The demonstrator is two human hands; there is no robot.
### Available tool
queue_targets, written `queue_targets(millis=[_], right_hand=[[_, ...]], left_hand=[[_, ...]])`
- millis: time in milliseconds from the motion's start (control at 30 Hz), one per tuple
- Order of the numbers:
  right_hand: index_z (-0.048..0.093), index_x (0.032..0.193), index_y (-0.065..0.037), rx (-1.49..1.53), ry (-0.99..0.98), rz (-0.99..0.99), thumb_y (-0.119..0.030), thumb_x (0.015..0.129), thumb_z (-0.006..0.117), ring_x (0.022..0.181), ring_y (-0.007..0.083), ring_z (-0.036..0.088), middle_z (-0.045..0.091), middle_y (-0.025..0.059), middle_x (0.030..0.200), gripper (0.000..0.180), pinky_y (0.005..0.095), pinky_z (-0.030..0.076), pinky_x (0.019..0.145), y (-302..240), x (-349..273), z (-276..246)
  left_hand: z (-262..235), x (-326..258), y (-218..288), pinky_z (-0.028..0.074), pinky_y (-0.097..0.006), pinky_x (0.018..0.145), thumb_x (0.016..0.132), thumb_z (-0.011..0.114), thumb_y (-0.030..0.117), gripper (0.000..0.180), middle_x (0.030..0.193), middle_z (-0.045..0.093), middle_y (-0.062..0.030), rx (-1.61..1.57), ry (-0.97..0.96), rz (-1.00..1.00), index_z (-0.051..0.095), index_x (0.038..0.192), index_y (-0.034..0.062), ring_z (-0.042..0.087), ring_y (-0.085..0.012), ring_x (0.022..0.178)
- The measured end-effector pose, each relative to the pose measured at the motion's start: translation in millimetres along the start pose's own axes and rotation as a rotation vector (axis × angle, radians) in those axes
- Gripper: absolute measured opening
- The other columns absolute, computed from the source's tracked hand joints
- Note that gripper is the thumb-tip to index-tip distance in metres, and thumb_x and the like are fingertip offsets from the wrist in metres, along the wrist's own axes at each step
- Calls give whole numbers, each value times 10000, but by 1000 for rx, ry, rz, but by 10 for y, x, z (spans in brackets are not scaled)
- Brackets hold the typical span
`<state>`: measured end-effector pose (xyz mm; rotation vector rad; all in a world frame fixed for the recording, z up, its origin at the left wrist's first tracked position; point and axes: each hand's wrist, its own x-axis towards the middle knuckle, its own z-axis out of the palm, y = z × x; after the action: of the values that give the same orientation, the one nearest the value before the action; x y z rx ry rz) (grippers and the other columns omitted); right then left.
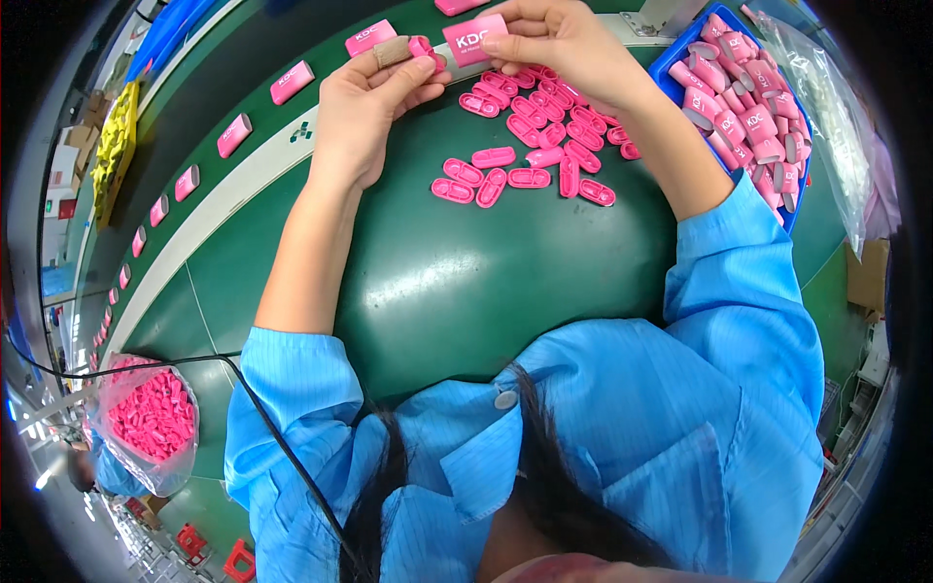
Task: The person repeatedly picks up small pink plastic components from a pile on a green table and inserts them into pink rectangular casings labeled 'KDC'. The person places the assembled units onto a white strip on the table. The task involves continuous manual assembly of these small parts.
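At the far side of the green table, my left hand [360, 107] pinches a small pink end cap [422, 47] between thumb and fingers. A tan finger wrap [392, 51] covers one of its fingers. Just to the right, my right hand [573, 44] grips a flat pink casing [466, 41] with white print, thumb on its front. Cap and casing are close together; whether they touch I cannot tell. Below both hands lies a loose spread of oval pink caps [530, 178], most showing their hollow side.
A blue bin [664, 70] heaped with pink casings stands at the right, beside a clear plastic bag [826, 126]. Beyond a pale rail [209, 209], spaced pink casings [234, 135] form a curving row on a green strip. A bag of pink parts [154, 413] sits lower left, near a black cable [282, 437].
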<state>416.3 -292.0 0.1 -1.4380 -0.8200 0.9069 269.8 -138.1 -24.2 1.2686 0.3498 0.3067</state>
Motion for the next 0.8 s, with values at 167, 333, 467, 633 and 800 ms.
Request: queue_targets(millis=[167,333,467,633,800], right_hand=[[576,1065,21,105,-2,102,-45,862,596,729,100,601,655,52,872,214,216,472,648,192,21,62],[555,1140,24,-53,104,100,-111,849,639,818,113,618,653,93,975,332,230,507,776,99,-34,121],[557,1143,29,-143,95,69,-110,850,640,814,111,615,652,94,979,335,230,508,769,49,-47,125],[563,1130,39,-161,111,-46,-90,846,643,828,111,612,653,96,974,323,235,510,775,117,-57,124],[568,1127,43,-191,148,-79,-66,839,646,844,122,619,651,104,999,317,241,517,784,139,-66,140]], left_hand=[[43,-29,-20,527,-274,792,848,633,83,289,1012,652,-100,93,70,54,598,1113,-27,641,-167,888],[65,-35,-8,519,-252,763,829,662,93,298,962,667,-99,233,77,104,620,1092,-40,639,-137,847],[35,-31,3,521,-255,724,820,665,106,277,888,689,-123,405,88,179,642,1047,-51,658,-138,811],[78,-89,68,520,-258,722,800,684,136,285,878,696,-143,659,133,284,656,1040,-14,674,-147,793],[179,-157,6,493,-256,817,846,633,82,359,995,674,-145,708,111,322,563,1166,-64,634,-129,915]])
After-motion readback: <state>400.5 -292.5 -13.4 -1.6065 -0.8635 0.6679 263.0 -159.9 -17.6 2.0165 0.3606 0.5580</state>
